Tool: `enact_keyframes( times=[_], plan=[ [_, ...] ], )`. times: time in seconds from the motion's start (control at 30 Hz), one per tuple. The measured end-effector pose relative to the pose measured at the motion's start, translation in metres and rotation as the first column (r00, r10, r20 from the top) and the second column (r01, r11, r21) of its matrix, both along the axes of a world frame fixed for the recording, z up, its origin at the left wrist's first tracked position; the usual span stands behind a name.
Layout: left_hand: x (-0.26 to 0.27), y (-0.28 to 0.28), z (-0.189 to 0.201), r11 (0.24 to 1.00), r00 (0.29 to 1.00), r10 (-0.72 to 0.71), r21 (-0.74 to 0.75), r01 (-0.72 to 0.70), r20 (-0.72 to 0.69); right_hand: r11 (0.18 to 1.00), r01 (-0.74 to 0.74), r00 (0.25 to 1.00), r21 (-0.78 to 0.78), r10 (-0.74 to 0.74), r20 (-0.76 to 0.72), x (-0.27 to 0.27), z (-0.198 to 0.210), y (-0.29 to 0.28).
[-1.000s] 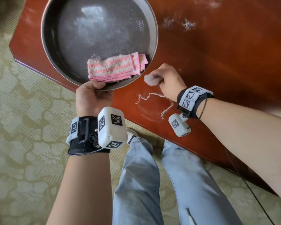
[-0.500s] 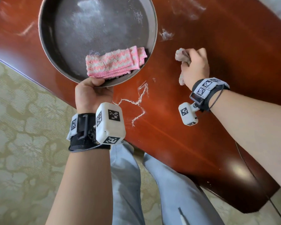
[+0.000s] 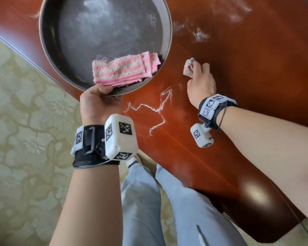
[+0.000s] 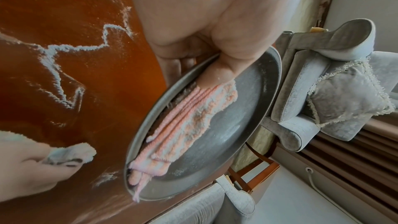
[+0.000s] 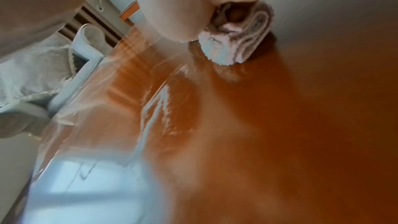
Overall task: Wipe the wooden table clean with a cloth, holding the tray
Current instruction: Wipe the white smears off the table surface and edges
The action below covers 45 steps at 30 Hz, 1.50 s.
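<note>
A round grey metal tray point(image 3: 167, 23) point(image 4: 271, 88) hangs over the near-left edge of the red-brown wooden table point(image 3: 256, 50) point(image 5: 301, 125). My left hand point(image 3: 98, 102) point(image 4: 204, 31) grips its near rim, thumb inside on a folded pink-and-white cloth point(image 3: 124, 70) point(image 4: 189, 120). My right hand point(image 3: 200, 80) point(image 4: 25, 168) holds a small bunched pale cloth point(image 3: 188, 68) point(image 5: 232, 40) point(image 4: 71, 152) pressed on the tabletop to the right of the tray. A zigzag line of white powder point(image 3: 155, 107) point(image 4: 58, 54) lies between my two hands.
More white powder smears point(image 3: 200, 35) lie on the table beyond my right hand. The table's edge runs diagonally above a patterned green carpet point(image 3: 16, 139) and my jeans-clad legs point(image 3: 167, 201). Grey upholstered armchairs point(image 4: 312, 91) stand past the tray.
My right hand with the pale cloth has moved away from the tray's rim, out to the right and farther onto the table. The left hand keeps its grip on the tray.
</note>
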State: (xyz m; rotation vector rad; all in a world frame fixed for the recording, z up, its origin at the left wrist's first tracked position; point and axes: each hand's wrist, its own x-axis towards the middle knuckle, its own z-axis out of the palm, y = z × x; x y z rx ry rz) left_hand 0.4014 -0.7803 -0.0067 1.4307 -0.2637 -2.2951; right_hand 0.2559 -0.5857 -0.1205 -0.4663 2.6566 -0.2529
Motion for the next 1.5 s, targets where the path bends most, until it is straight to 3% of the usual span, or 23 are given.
enact_keyframes(
  times=[0.2,0.53,0.6,0.7,0.83,0.97,1.13,1.27,1.5],
  plan=[
    [0.015,-0.018,0.001,0.999,0.999,0.045,0.000,-0.045,-0.022,0.976,-0.212,0.966,-0.050,0.217,0.139,0.035,0.001,-0.037],
    [0.018,-0.018,0.011,0.999,0.998,0.033,-0.038,-0.035,-0.045,0.839,-0.520,0.811,-0.157,0.543,0.219,0.075,0.000,-0.036],
    [0.016,-0.014,0.009,0.999,0.999,0.033,-0.040,-0.034,-0.044,0.846,-0.504,0.811,-0.176,0.533,0.241,0.075,0.002,-0.036],
    [0.014,-0.009,0.006,0.999,0.998,0.036,-0.027,-0.037,-0.044,0.913,-0.347,0.866,-0.215,0.400,0.300,0.058,0.010,-0.042],
    [0.015,-0.003,0.002,0.997,0.997,0.068,-0.024,-0.068,-0.026,0.953,-0.109,0.981,-0.282,0.149,0.125,0.010,0.015,-0.037],
    [0.017,-0.003,0.000,0.997,0.997,0.078,-0.014,-0.078,-0.020,0.953,-0.019,1.000,-0.302,0.025,0.018,-0.031,0.012,-0.020],
    [0.022,-0.007,-0.002,0.996,0.995,0.091,-0.010,-0.091,-0.031,0.990,-0.099,0.995,-0.101,0.096,-0.041,-0.032,-0.002,-0.024],
    [0.029,-0.015,-0.005,0.993,0.993,0.119,0.010,-0.119,-0.022,0.988,-0.148,0.988,-0.042,0.146,-0.043,-0.013,-0.004,-0.042],
    [0.038,-0.023,-0.004,0.987,0.987,0.160,0.013,-0.160,-0.014,0.947,-0.321,0.934,-0.031,0.322,0.156,0.017,0.003,-0.066]
  ],
)
